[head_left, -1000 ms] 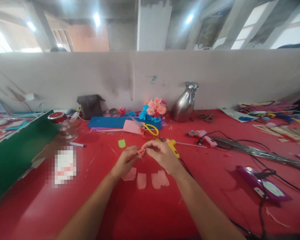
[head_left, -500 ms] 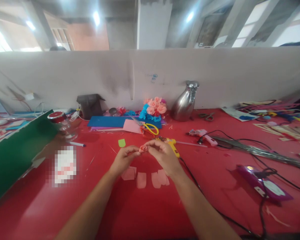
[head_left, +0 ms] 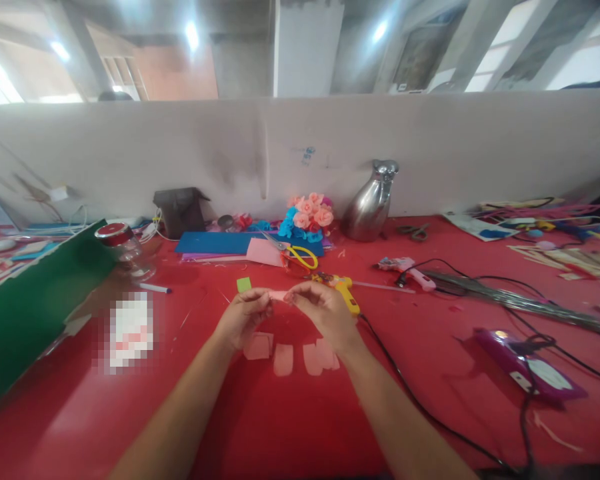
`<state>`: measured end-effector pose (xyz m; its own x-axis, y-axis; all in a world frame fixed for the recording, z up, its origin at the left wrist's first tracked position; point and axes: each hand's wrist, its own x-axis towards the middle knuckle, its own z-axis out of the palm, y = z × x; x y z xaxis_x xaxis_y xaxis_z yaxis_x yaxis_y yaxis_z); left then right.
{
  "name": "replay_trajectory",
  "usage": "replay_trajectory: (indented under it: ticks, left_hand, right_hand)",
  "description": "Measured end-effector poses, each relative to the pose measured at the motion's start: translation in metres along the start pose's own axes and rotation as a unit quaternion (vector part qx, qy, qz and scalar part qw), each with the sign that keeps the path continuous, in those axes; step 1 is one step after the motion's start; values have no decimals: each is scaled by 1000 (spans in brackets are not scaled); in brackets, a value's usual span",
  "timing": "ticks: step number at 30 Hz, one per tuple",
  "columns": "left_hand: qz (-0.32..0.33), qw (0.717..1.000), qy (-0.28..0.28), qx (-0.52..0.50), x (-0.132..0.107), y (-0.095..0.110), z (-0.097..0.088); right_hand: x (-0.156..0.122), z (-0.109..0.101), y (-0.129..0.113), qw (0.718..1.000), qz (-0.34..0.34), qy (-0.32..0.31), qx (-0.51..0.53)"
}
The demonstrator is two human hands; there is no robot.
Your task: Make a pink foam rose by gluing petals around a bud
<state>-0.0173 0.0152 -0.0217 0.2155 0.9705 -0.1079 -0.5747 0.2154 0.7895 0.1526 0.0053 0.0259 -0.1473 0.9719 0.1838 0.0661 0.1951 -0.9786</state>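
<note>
A small pink paper rose (head_left: pixel 279 295) is pinched between my hands, lying sideways so that it shows as a short pink strip. My left hand (head_left: pixel 245 315) holds its left end between thumb and fingers. At the other end, my right hand (head_left: pixel 327 312) grips it with the fingertips, which partly cover it. Below my hands lie several loose pink paper petals (head_left: pixel 283 361) on the red table (head_left: pixel 280 427). Just right of my right hand is a yellow glue gun (head_left: pixel 349 297) with its cord trailing toward the front. A green paper piece (head_left: pixel 243 285) lies behind my left hand.
Yellow-handled scissors (head_left: pixel 304 257) rest by blue sheets (head_left: pixel 213 243). Behind stand a pink and blue flower bunch (head_left: pixel 313 217) and a metal jug (head_left: pixel 371 203). Rightward are a pink glue gun (head_left: pixel 414 274), wires (head_left: pixel 515 300) and a purple power box (head_left: pixel 530 370). A jar (head_left: pixel 125 248) stands left.
The pink rose has turned from showing its spiral top to lying sideways between my fingers. My left hand has shifted slightly left, and its fingers have curled in more.
</note>
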Motion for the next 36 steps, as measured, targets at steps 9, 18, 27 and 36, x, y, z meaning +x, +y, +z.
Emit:
replay_trajectory:
  ticks: [9,18,27,36]
  left_hand:
    - [-42,999,14,-16,-5,7,11]
    - [-38,997,60,-26,-6,4,15]
    - [-47,996,-1,-79,-4,2,10]
    - [-90,989,-68,-94,-3,-2,2]
  right_hand:
    - [1,3,7,996,48,7,73]
    - [0,8,7,994,65,6,82]
    - [-4,8,1,996,33,-34,72]
    - [-6,7,4,992,29,-57,112]
